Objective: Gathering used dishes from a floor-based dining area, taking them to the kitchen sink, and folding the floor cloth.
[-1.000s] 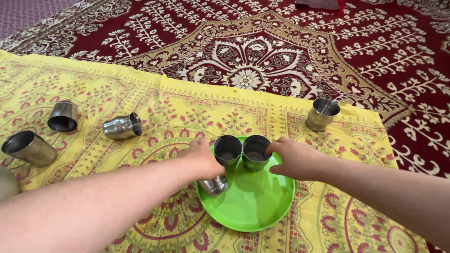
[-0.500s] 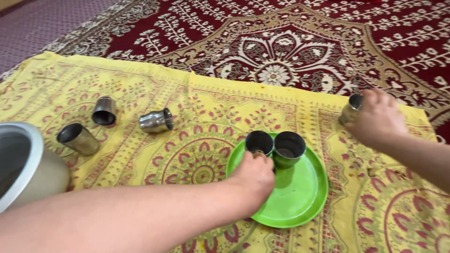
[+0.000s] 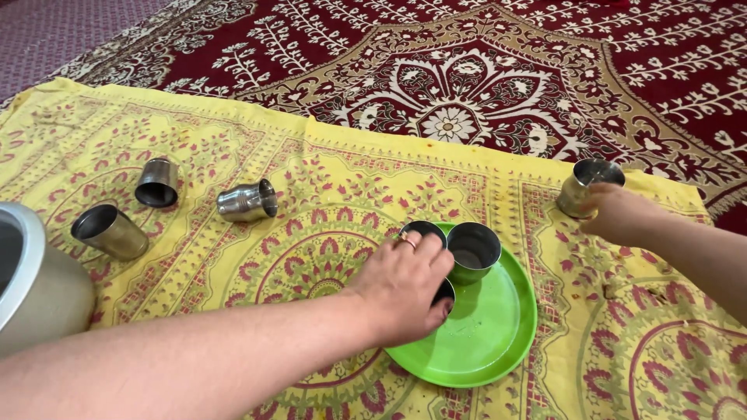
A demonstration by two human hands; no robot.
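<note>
A round green plate (image 3: pixel 498 342) lies on a yellow patterned cloth (image 3: pixel 334 194). Two steel cups stand upright on its far side, one (image 3: pixel 472 250) in plain sight and one (image 3: pixel 422 230) half behind my fingers. My left hand (image 3: pixel 403 286) is closed around a third steel cup (image 3: pixel 444 293) on the plate, with only its rim showing. My right hand (image 3: pixel 615 211) grips a steel cup (image 3: pixel 585 183) standing near the cloth's far right corner.
Three more steel cups lie on their sides on the cloth at the left (image 3: pixel 247 201) (image 3: pixel 156 183) (image 3: pixel 108 231). A large steel pot (image 3: pixel 35 280) stands at the left edge. A dark red patterned carpet (image 3: pixel 467 70) lies beyond the cloth.
My left hand has turned and closed over the cup on the plate. My right hand has slid lower on the far right cup, so its rim now shows.
</note>
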